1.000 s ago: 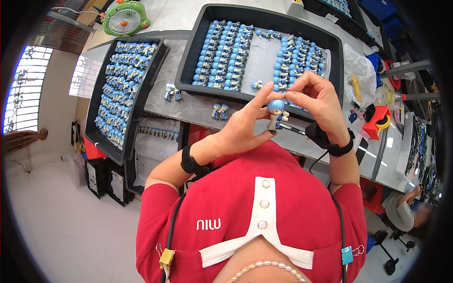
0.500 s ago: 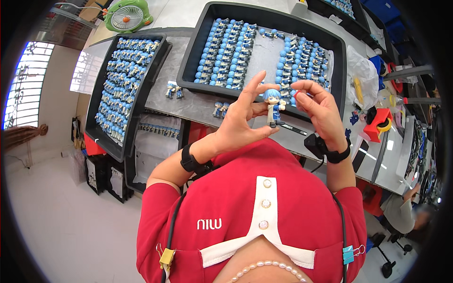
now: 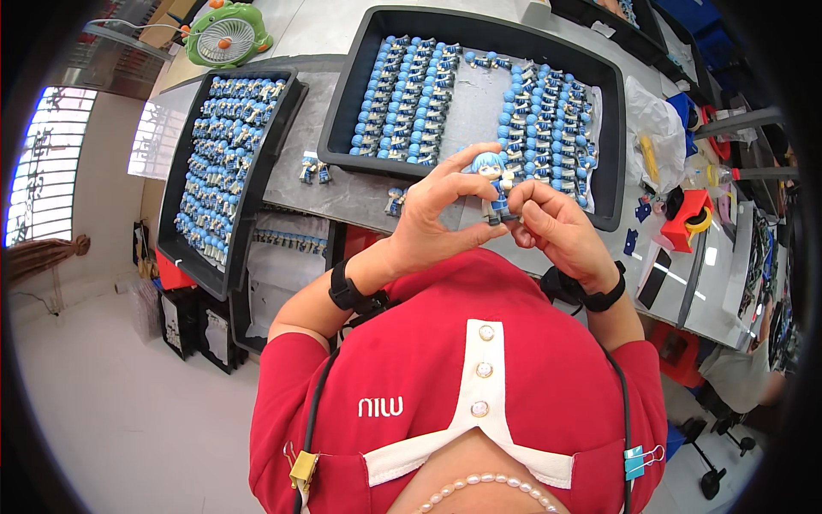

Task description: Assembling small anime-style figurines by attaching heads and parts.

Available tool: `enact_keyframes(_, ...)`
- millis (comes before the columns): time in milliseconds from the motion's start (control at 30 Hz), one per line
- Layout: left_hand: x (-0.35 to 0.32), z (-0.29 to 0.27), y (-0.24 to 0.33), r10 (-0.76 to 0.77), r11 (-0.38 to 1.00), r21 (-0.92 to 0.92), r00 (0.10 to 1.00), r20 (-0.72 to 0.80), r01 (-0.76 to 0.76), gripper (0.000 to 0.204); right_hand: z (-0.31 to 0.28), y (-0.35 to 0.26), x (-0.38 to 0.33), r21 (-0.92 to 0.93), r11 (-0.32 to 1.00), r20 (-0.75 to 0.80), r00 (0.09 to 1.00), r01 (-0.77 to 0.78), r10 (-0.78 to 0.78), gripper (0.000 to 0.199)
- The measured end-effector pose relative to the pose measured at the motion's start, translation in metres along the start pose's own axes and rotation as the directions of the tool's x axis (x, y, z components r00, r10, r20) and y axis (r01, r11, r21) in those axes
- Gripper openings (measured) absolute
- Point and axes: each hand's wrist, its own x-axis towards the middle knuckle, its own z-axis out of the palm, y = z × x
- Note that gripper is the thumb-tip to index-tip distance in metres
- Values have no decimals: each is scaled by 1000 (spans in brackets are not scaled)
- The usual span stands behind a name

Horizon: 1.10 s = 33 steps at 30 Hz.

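Your left hand (image 3: 437,214) and right hand (image 3: 556,227) both pinch a blue-haired figurine (image 3: 495,184) above the grey table (image 3: 342,193), black trays (image 3: 467,38) of figurines behind.

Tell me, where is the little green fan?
In the head view, the fan sits at the table's far left corner, just beyond the left tray of blue figures.

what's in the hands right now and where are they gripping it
A small blue-haired figurine, upright. The left hand curls beside its head and upper body; the right hand pinches its lower body. The exact finger contacts are partly hidden.
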Motion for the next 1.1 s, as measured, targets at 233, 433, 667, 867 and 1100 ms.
enact_keyframes(233, -3, -6, -5, 11, 997, 70, 995, 96, -18, 40, 5, 3, 2, -9, 1000, -5, 1000, -21, 21, 28)
enact_keyframes(433, -7, -6, -11, -41, 998, -38, 996, 84, 44, 42, 3, 3, 6, 78, 992, 140, 986, -101, 90, 38)
enact_keyframes(667, -9, 0, -11, -44, 990, -131, 999, 2, 44, 71, 1, 8, 10, 198, 971, 204, 975, -132, 91, 38)
enact_keyframes(867, -5, -1, -7, -1, 1000, -16, 997, 73, 2, 93, -2, 10, 13, 284, 940, 305, 947, -191, 100, 38)
enact_keyframes(1100, -8, 2, -8, 102, 978, 172, 992, 80, -115, 87, 16, 9, 14, -206, 974, -65, 994, -96, 84, 26)
